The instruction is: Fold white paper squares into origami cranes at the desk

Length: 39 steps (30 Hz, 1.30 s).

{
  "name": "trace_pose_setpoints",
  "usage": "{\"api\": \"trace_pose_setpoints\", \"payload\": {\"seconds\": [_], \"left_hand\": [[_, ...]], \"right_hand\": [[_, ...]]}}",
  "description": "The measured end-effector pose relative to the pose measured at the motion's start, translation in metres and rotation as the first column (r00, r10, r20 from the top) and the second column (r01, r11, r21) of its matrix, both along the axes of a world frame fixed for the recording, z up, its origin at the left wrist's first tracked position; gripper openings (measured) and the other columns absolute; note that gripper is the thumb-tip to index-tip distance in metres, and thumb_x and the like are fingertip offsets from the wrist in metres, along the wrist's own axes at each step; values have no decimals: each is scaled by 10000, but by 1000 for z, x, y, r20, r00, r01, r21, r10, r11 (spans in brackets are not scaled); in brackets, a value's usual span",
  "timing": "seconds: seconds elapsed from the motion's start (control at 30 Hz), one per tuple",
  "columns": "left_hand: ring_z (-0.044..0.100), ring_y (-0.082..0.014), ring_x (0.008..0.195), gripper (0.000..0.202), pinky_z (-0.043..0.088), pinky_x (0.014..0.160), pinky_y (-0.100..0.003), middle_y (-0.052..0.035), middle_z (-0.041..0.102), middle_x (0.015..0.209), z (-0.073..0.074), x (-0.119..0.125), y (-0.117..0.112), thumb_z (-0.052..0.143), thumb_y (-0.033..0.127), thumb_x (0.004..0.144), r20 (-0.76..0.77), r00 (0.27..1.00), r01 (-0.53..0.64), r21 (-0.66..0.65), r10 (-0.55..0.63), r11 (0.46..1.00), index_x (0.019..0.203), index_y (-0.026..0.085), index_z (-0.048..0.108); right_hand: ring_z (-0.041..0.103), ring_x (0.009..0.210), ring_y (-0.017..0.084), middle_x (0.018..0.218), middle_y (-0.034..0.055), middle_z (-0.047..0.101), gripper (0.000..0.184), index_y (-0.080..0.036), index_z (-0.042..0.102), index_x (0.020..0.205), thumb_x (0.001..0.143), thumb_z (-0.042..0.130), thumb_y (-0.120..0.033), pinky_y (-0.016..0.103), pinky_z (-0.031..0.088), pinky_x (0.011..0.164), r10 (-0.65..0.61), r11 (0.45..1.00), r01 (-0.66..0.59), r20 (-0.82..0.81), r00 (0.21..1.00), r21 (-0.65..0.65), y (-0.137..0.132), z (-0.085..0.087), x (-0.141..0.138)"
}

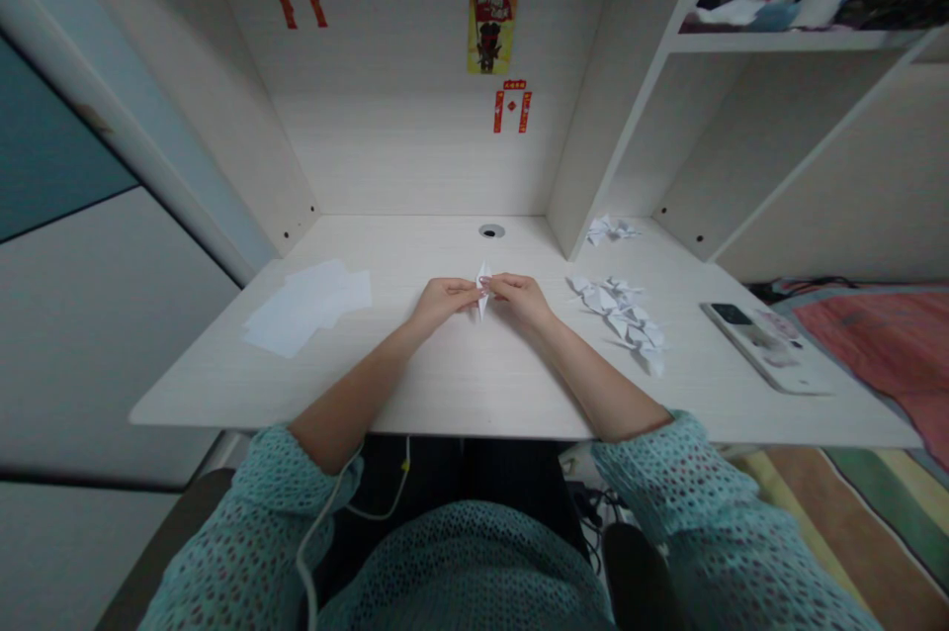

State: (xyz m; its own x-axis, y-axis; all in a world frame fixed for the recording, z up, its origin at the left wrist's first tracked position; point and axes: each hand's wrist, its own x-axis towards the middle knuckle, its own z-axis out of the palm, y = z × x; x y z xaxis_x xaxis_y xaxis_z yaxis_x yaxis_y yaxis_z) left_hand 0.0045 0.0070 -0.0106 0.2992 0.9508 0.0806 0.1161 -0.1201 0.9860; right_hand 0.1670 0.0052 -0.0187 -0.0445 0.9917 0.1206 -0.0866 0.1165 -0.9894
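Note:
Between my hands, over the middle of the white desk, is a small piece of folded white paper (482, 305), narrow and pointed at its far and near ends. My left hand (445, 302) pinches it from the left side, fingers pressed together. From the right, my right hand (522, 296) pinches it too, with thumb and fingertips meeting at its middle. The fingertips cover the central folds. To the left lies a spread of flat white paper sheets (307, 305). On the right sits a pile of folded white paper pieces (621, 313) with pointed tips.
More folded paper pieces (612, 229) lie at the back right, beyond the upright divider (619, 97). A white phone-like device (763, 346) rests near the desk's right side. A cable hole (491, 231) is at the back. A white cable (303, 552) hangs by my left sleeve.

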Motion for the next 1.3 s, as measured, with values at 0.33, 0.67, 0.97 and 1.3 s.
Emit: {"api": "trace_pose_setpoints", "payload": {"seconds": [0.33,0.67,0.97,1.3], "left_hand": [[597,-138,592,318,456,548,-240,-63,684,678,-8,-3,5,700,457,634,-39,998,50,58,-48,997,702,146,708],[612,-153,597,295,449,534,-237,-63,686,653,-10,1,1,683,448,661,-87,990,112,35,-109,993,691,156,714],[564,-115,572,329,449,596,-241,-63,669,656,-12,-2,6,703,458,635,-67,983,166,-62,-170,984,681,133,704],[588,-131,649,409,463,677,-274,-63,657,714,-6,-3,5,697,516,639,-5,997,77,-133,-79,988,737,118,698]], "right_hand": [[536,619,133,668,23,665,314,-175,699,657,582,736,-478,270,374,632,78,996,-80,39,996,41,-1,-1,-3],[427,515,101,506,-15,553,360,-165,626,525,528,755,-501,267,315,554,-22,1000,21,82,996,15,1,-7,-3],[402,500,92,492,-22,519,403,-155,613,531,535,740,-538,264,301,539,-15,999,12,76,997,30,-3,-2,-5],[554,682,160,672,42,647,363,-166,675,622,652,663,-527,291,415,689,5,977,-42,170,985,210,4,-3,0]]}}
